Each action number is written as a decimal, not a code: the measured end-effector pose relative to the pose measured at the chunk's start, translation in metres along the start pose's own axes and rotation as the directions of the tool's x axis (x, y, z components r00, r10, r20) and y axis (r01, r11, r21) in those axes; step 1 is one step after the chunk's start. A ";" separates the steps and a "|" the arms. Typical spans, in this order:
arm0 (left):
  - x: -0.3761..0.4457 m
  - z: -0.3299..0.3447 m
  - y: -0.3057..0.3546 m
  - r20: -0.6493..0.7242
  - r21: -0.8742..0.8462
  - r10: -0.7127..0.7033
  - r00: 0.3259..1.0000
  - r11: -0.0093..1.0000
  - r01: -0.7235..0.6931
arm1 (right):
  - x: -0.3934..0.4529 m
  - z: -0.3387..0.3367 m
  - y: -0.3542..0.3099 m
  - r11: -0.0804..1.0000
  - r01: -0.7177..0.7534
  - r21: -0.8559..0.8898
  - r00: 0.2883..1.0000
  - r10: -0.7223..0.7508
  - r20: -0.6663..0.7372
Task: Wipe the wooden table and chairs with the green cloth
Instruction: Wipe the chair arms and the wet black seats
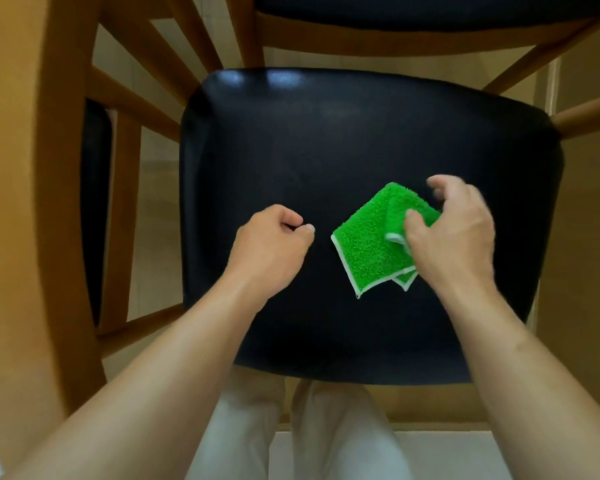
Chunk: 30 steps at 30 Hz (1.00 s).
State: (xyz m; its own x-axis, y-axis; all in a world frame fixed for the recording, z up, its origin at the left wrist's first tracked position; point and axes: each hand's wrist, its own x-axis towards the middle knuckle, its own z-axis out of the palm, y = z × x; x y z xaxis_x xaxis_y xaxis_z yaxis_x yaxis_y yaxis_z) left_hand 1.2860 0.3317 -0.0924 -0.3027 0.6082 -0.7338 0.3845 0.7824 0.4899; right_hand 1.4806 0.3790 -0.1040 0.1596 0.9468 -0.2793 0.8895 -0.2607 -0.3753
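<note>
- While I look straight down, my right hand point(456, 233) holds the green cloth point(371, 242) on the black seat point(326, 143) of the chair in front of me; the thumb presses a fold of the cloth against the hand, and the other fingers are curled loosely above its far edge, a little blurred.
- The cloth is folded, with a white border along its near edges, and it lies on the right half of the seat, one corner pointing toward me.
- My left hand point(271, 247) is over the seat just left of the cloth, apart from it, fingers curled into a loose fist with nothing in it; whether it touches the seat I cannot tell.
- Both my forearms are bare and reach in from the bottom corners.
- The seat sits in a wooden frame; the chair's slatted back point(146, 109) rises on the left.
- A second chair point(413, 15) with a dark seat and wooden rails stands just beyond, at the top.
- My knees in light trousers point(326, 445) show below the seat's near edge.
</note>
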 end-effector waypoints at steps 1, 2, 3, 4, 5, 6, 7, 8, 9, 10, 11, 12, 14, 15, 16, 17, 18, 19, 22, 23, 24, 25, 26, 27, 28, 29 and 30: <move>0.001 0.000 -0.001 -0.007 -0.038 -0.026 1.000 0.999 0.026 | -0.003 0.003 0.002 1.000 0.026 -0.003 0.998 -0.026 -0.065; 0.002 0.000 -0.002 -0.010 -0.073 -0.051 0.999 0.996 0.050 | -0.007 0.009 0.002 0.998 0.058 0.007 0.996 -0.058 -0.066; 0.001 -0.001 -0.003 -0.019 -0.098 -0.070 0.997 0.993 0.068 | -0.013 0.017 0.001 0.997 0.079 0.011 0.997 -0.079 -0.004; 0.001 -0.002 -0.004 -0.040 -0.119 -0.086 0.995 0.990 0.081 | -0.019 0.027 -0.002 0.996 0.080 -0.024 0.992 -0.078 0.095; 0.001 -0.003 -0.005 -0.069 -0.146 -0.103 0.992 0.985 0.092 | -0.026 0.039 -0.005 0.992 0.074 -0.098 0.982 -0.055 0.182; 0.001 -0.004 -0.006 -0.108 -0.177 -0.122 0.987 0.979 0.102 | -0.033 0.050 -0.008 0.982 0.071 -0.176 0.975 -0.031 0.222; 0.000 -0.005 -0.008 -0.149 -0.212 -0.143 0.978 0.971 0.110 | -0.040 0.060 -0.014 0.970 0.073 -0.230 0.975 -0.020 0.223; 0.000 -0.005 -0.009 -0.188 -0.249 -0.160 0.969 0.962 0.111 | -0.047 0.070 -0.022 0.963 0.090 -0.254 0.977 -0.036 0.210; -0.001 -0.006 -0.010 -0.222 -0.286 -0.170 0.960 0.953 0.103 | -0.057 0.079 -0.032 0.955 0.138 -0.264 0.975 -0.084 0.206; -0.003 -0.007 -0.012 -0.249 -0.318 -0.175 0.953 0.944 0.091 | -0.069 0.088 -0.041 0.938 0.222 -0.268 0.961 -0.163 0.225; -0.006 -0.008 -0.015 -0.269 -0.338 -0.175 0.947 0.938 0.077 | -0.083 0.098 -0.048 0.908 0.328 -0.260 0.929 -0.259 0.264; -0.009 -0.010 -0.018 -0.284 -0.345 -0.169 0.944 0.937 0.064 | -0.096 0.107 -0.052 0.864 0.441 -0.242 0.879 -0.362 0.310; -0.014 -0.013 -0.022 -0.320 -0.356 -0.161 0.934 0.934 0.039 | -0.106 0.114 -0.052 0.744 0.634 -0.209 0.752 -0.531 0.392; -0.015 -0.015 -0.023 -0.339 -0.374 -0.170 0.925 0.927 0.033 | -0.096 0.112 -0.046 0.688 0.696 -0.206 0.700 -0.586 0.408; -0.015 -0.016 -0.024 -0.350 -0.401 -0.192 0.917 0.915 0.038 | -0.080 0.107 -0.039 0.654 0.723 -0.223 0.680 -0.618 0.394; -0.013 -0.018 -0.024 -0.350 -0.435 -0.223 0.910 0.899 0.053 | -0.060 0.101 -0.031 0.656 0.707 -0.262 0.704 -0.619 0.349; -0.012 -0.018 -0.023 -0.343 -0.471 -0.258 0.903 0.879 0.072 | -0.035 0.094 -0.023 0.697 0.645 -0.312 0.764 -0.577 0.289; -0.010 -0.018 -0.023 -0.334 -0.504 -0.288 0.898 0.859 0.088 | -0.009 0.087 -0.018 0.763 0.542 -0.353 0.841 -0.491 0.229; -0.011 -0.017 -0.020 -0.301 -0.551 -0.323 0.897 0.827 0.113 | 0.048 0.073 -0.024 0.913 0.191 -0.361 0.982 -0.181 0.063; -0.013 -0.016 -0.020 -0.295 -0.557 -0.320 0.900 0.823 0.109 | 0.056 0.075 -0.034 0.935 0.100 -0.339 0.995 -0.100 0.018; -0.014 -0.016 -0.019 -0.295 -0.568 -0.316 0.902 0.817 0.101 | 0.060 0.080 -0.048 0.948 0.023 -0.318 0.999 -0.029 -0.015; -0.016 -0.016 -0.019 -0.300 -0.580 -0.319 0.899 0.809 0.093 | 0.060 0.087 -0.064 0.953 -0.024 -0.303 0.999 0.013 -0.037; -0.017 -0.018 -0.019 -0.312 -0.592 -0.326 0.892 0.802 0.086 | 0.056 0.095 -0.081 0.952 -0.021 -0.304 0.999 0.008 -0.043; -0.017 -0.021 -0.018 -0.329 -0.604 -0.337 0.882 0.793 0.078 | 0.047 0.105 -0.096 0.947 0.034 -0.321 0.999 -0.045 -0.027; -0.017 -0.025 -0.017 -0.347 -0.621 -0.350 0.870 0.781 0.066 | 0.034 0.115 -0.111 0.930 0.131 -0.343 0.990 -0.138 0.007; -0.015 -0.030 -0.016 -0.363 -0.645 -0.363 0.858 0.763 0.050 | 0.017 0.126 -0.123 0.899 0.255 -0.356 0.966 -0.253 0.054; -0.014 -0.035 -0.016 -0.374 -0.672 -0.376 0.848 0.740 0.032 | -0.005 0.135 -0.133 0.854 0.389 -0.346 0.920 -0.375 0.109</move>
State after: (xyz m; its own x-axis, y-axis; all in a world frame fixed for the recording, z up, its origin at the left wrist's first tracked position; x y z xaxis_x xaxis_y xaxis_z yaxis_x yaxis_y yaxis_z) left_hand 1.2532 0.3155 -0.0734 -0.7270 0.2717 -0.6306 -0.3109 0.6886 0.6551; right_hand 1.3039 0.3836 -0.1727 -0.2335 0.9489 -0.2123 0.9697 0.2111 -0.1233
